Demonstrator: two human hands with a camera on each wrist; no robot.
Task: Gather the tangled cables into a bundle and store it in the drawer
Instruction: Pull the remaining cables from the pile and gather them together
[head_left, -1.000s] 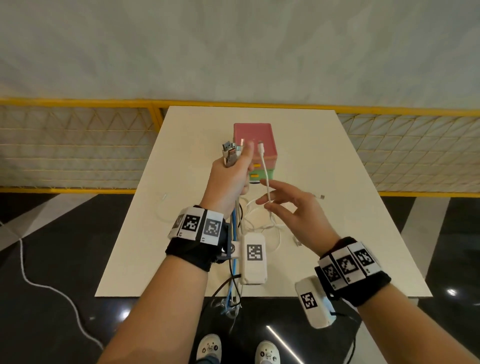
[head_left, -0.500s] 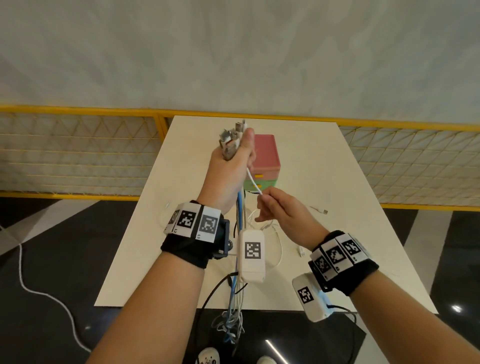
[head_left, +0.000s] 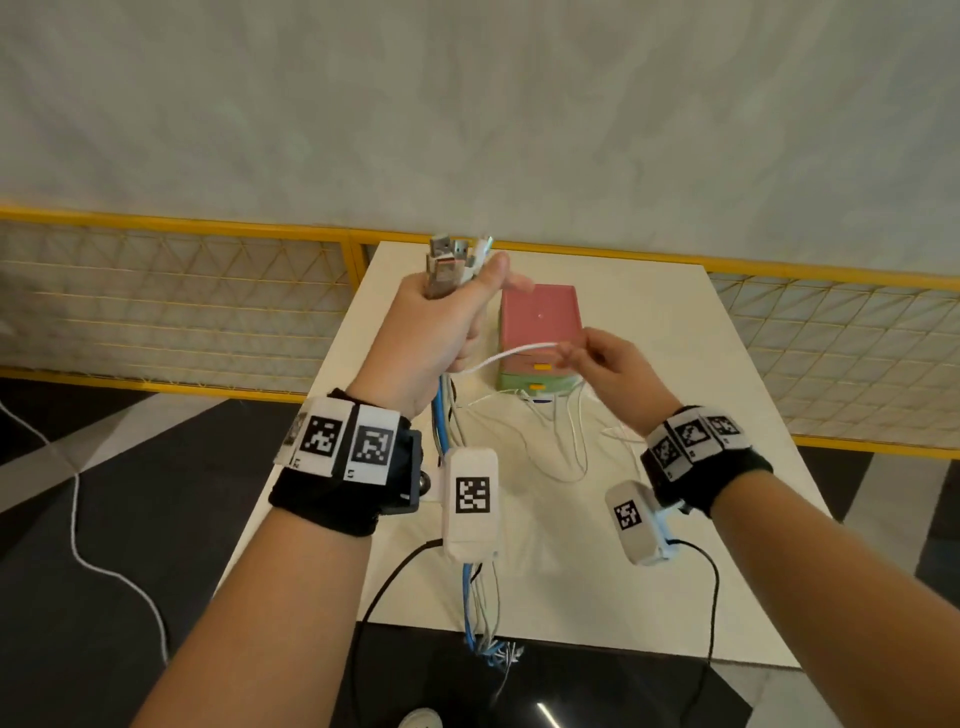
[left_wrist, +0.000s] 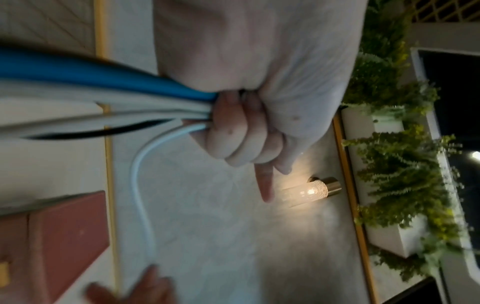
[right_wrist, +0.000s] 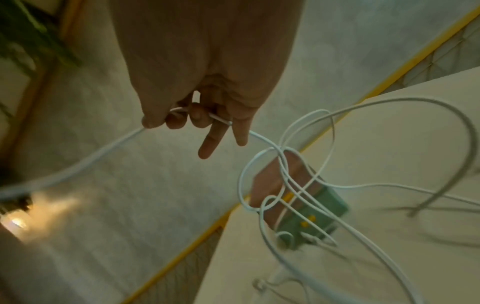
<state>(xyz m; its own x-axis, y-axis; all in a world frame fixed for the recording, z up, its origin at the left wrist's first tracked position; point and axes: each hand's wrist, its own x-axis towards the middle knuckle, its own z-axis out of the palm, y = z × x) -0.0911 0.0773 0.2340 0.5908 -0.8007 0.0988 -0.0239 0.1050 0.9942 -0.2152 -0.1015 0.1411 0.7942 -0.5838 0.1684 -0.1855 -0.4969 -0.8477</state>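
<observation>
My left hand (head_left: 441, 322) is raised above the white table (head_left: 649, 571) and grips a cable bundle (head_left: 451, 262); the metal USB plugs stick out of the top of the fist. Blue and white cables (left_wrist: 109, 82) hang from the fist past the table's front edge. A thin white cable (head_left: 511, 353) runs from that fist to my right hand (head_left: 597, 364), which pinches it in front of the drawer box (head_left: 540, 322). In the right wrist view the white cable (right_wrist: 259, 137) passes between the fingers and drops into tangled loops (right_wrist: 291, 181). The pink and green drawer box has closed drawers with yellow handles.
Loose white cable loops (head_left: 561, 447) lie on the table in front of the box. A yellow railing (head_left: 208, 228) with mesh runs behind the table. A white cord (head_left: 78, 519) lies on the dark floor at the left.
My left hand rose higher with the bundle. The right hand closed on the white cable, then slid right along it, drawing it out sideways in front of the box.
</observation>
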